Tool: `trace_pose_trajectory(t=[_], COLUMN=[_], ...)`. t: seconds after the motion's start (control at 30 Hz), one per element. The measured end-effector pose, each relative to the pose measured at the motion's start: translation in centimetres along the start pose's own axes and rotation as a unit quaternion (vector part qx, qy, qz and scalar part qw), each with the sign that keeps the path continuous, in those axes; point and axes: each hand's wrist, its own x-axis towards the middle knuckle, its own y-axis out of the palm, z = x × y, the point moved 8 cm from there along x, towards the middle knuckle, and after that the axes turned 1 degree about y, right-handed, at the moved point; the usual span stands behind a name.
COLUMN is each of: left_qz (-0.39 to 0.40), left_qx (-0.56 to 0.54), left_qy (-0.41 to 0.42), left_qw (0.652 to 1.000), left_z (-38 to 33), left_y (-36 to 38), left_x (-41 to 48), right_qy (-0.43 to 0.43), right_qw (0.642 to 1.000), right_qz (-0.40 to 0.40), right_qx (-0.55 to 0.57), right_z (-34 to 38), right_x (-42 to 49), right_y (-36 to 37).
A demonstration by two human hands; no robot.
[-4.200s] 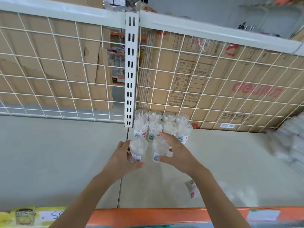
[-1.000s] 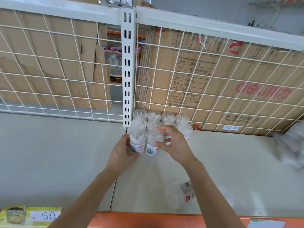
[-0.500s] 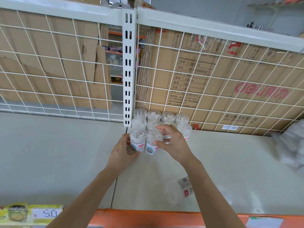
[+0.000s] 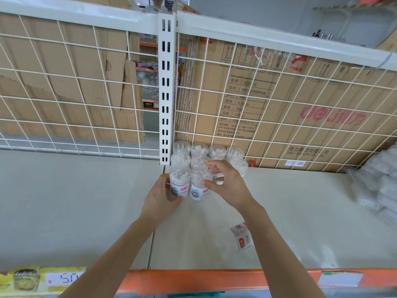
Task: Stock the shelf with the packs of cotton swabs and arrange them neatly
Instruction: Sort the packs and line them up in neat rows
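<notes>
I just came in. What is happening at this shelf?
A person is stocking a shelf with clear packs of cotton swabs. The left hand holds the front left pack and the right hand holds the front right pack. Both packs stand upright, side by side, against the rows of packs already standing by the wire back. A loose pack lies on its side nearer the shelf's front edge, not yet placed.

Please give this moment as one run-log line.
step: front row placement | left hand grips left front pack | right hand grips right front pack | lying pack near shelf edge
</notes>
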Motion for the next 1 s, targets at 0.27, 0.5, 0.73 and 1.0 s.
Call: trace_pose_trajectory(t=[0.27,0.5,0.73,1.0], left_qz=[-0.021,-0.039,0.139,0.289], left_qx=[-0.022,-0.023,-0.061,-0.041], left_qy=[-0.002,0.076,0.113,0.097], left_qw=[1.000,0.996,0.982,0.952], left_z=[0.0,-1.2,-4.7,-7.2], left_y=[-1.6,-3.4,1.6,9.4], left_x=[-1.1,-4.5,-6.7,-9.7], right_qy=[0.044,0.074,0.128,0.170], right_qw=[0.994,0.979,0.961,0.976], right_qz=[-0.094,-0.185,-0.224,-0.099], right_qx=[-0.015,-0.047,-0.103,-0.091], right_z=[-0.5,-1.9,-3.9,-7.0], right_x=[-3.5,-10.0,-16.0,-19.1], right_y=[-5.1,-9.6,-10.8,-8.8])
